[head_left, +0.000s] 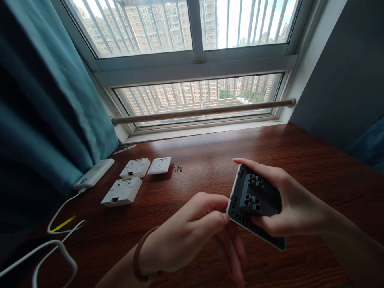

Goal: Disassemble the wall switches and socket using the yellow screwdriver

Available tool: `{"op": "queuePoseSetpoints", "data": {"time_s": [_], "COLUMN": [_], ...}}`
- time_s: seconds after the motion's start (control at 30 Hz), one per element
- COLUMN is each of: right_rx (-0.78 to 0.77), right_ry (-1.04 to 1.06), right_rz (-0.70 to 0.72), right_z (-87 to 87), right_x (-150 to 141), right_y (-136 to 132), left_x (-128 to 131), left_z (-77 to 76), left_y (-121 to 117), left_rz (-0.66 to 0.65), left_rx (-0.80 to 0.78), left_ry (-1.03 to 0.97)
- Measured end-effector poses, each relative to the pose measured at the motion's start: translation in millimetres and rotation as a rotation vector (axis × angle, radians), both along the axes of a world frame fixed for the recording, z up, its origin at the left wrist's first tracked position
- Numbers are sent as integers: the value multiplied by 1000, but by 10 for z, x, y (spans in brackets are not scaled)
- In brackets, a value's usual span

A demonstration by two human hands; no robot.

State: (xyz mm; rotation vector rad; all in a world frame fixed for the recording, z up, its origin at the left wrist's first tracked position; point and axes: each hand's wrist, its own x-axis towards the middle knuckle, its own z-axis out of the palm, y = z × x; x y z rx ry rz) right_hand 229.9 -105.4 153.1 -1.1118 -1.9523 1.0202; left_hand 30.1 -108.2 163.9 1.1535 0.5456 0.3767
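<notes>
A wall socket (239,204) is held above the table, tilted, its black back with terminal blocks turned up toward me. My right hand (280,200) is closed around it from the right, thumb across the lower part of the back and fingers along the top edge. At its left edge, my left hand (207,228) pinches the rim between thumb and index finger, the other fingers hanging below. The white front of this socket faces away; only a thin pale rim shows. A second wall socket (160,165) lies face up at the left, beside several small screws (178,169).
Two white mounting boxes (135,168) (122,192) lie on the brown table (192,160) at the left. Beyond them is a white power bank-like block (94,174) with a white cable (57,216) and yellow tie (63,224). A blue curtain (75,100) hangs left; a window rail (204,113) runs behind.
</notes>
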Motion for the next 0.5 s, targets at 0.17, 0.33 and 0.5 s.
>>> {"op": "queuePoseSetpoints", "data": {"time_s": [0.17, 0.33, 0.5], "right_rx": [-7, -26, 240], "right_ry": [-54, -75, -113], "right_rz": [14, -22, -467], "right_z": [56, 88, -91], "right_x": [5, -9, -87], "right_y": [21, 33, 50], "left_x": [54, 71, 148], "left_z": [-83, -209, -280], "left_y": [2, 98, 186], "left_rz": [35, 124, 379], "left_rx": [-33, 7, 219], "left_ry": [-42, -186, -253]}}
